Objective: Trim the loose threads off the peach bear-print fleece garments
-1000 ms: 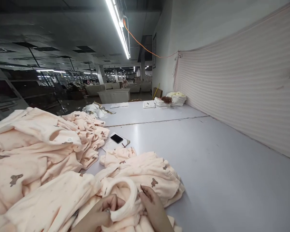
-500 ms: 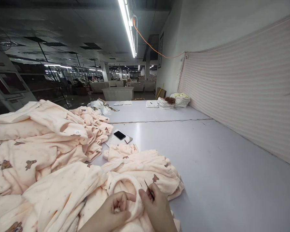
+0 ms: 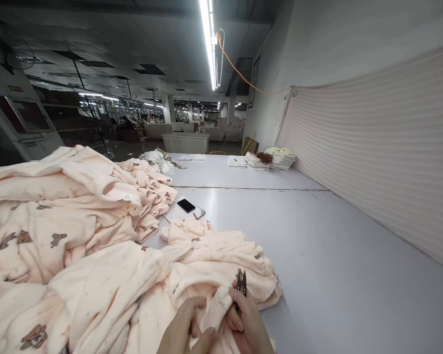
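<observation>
A pale peach fleece garment (image 3: 221,253) with small brown bear prints lies bunched at the table's near edge. My left hand (image 3: 186,327) is closed on its edge, fingers curled around the fabric. My right hand (image 3: 248,319) holds dark thread snips (image 3: 241,285), blades pointing up and away and spread a little apart. Its thumb and finger also pinch a whitish folded edge (image 3: 218,307) of the garment, between both hands. Part of the snips is hidden in the right palm.
A large heap of matching garments (image 3: 66,211) covers the left side. Behind the garment, a phone (image 3: 186,205) lies on papers (image 3: 173,213). White stacks (image 3: 282,160) stand at the far end of the table (image 3: 335,275). A striped cloth (image 3: 372,157) hangs along the right wall.
The garment's round opening has been folded over, and a whitish edge now shows between my hands. Both hands moved slightly right. The snips have turned, so both blades show.
</observation>
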Available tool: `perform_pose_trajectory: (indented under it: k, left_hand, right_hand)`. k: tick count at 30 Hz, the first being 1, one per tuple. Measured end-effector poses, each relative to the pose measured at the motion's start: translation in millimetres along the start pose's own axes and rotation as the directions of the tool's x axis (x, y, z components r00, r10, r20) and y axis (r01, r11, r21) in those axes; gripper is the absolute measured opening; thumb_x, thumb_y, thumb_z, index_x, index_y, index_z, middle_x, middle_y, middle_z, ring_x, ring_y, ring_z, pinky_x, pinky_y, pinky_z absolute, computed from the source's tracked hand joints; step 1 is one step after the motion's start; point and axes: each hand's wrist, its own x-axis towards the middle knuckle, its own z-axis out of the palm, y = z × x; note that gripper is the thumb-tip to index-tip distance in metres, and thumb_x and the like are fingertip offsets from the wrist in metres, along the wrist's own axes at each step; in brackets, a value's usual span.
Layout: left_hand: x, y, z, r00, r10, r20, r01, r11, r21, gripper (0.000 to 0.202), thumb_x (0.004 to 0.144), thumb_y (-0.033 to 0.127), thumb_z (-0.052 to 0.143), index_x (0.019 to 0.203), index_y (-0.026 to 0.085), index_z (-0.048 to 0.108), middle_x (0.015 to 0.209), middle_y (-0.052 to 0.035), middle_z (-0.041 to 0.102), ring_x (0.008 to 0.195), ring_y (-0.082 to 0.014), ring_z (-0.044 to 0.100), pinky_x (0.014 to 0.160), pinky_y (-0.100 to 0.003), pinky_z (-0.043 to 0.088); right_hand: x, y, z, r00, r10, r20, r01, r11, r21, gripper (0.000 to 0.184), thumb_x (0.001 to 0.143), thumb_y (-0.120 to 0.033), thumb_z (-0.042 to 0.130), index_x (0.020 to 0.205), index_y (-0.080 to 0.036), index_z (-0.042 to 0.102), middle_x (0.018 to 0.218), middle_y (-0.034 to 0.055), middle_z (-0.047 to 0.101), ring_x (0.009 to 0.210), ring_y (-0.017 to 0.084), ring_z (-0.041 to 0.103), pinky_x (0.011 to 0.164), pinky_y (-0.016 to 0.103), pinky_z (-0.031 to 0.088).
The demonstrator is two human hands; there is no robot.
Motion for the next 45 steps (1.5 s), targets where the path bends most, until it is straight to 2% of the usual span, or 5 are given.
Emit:
perform_pose_trajectory:
  k: [6,10,17,38,45]
  left_hand:
    - [17,12,3.6,0.997,-0.001,0.071,0.002,1.0,-0.021,0.02,0.079,0.038,0.048,0.072,0.02,0.054,0.064,0.0028,0.05,0.062,-0.0152,0.044,0.058,-0.025,0.032]
    - [19,9,7.2,1.0,-0.017,0.015,0.018,0.998,-0.054,0.023,0.079,0.041,0.047,0.07,0.021,0.048,0.062,0.0047,0.04,0.061,-0.0148,0.041,0.058,-0.026,0.031]
    - [17,6,11.1,0.999,-0.037,-0.011,0.035,0.989,-0.145,0.029,0.08,0.046,0.047,0.072,0.019,0.054,0.062,0.0041,0.044,0.062,-0.0151,0.04,0.059,-0.026,0.032]
    - [20,8,12.3,0.999,-0.044,0.021,0.045,0.997,-0.066,0.022,0.078,0.04,0.051,0.074,0.019,0.058,0.062,0.0032,0.049,0.061,-0.0153,0.045,0.057,-0.026,0.034]
    - [8,-20,29.8,0.872,0.449,-0.193,-0.405,0.885,0.232,0.047,0.083,0.036,0.054,0.128,0.024,0.048,0.132,-0.0129,0.055,0.126,-0.0308,0.045,0.109,-0.048,0.026]
  right_hand:
    - [-9,-7,0,0.984,-0.167,-0.064,0.149,0.964,-0.222,0.031,0.073,-0.048,0.068,0.086,-0.022,0.057,0.057,-0.0062,0.054,0.051,0.01,0.05,0.049,0.018,0.04]
    - [-28,-17,-9,0.861,-0.507,0.028,0.381,0.608,-0.696,0.021,0.079,-0.045,0.061,0.085,-0.025,0.065,0.085,0.0022,0.066,0.083,0.021,0.06,0.074,0.024,0.046]
    - [-44,-15,-18,0.863,-0.481,0.155,0.337,0.318,-0.886,0.017,0.078,-0.04,0.059,0.087,-0.034,0.072,0.08,0.0014,0.072,0.07,0.023,0.067,0.061,0.026,0.048]
    - [-26,-10,-22,0.874,-0.468,0.134,0.377,0.477,-0.794,0.019,0.079,-0.038,0.059,0.081,-0.028,0.074,0.078,0.0033,0.074,0.073,0.022,0.067,0.066,0.026,0.048]
    - [-8,6,-37,0.925,-0.377,-0.056,0.287,0.786,-0.548,0.036,0.072,-0.046,0.07,0.097,-0.021,0.065,0.095,0.0063,0.071,0.095,0.025,0.064,0.081,0.029,0.05]
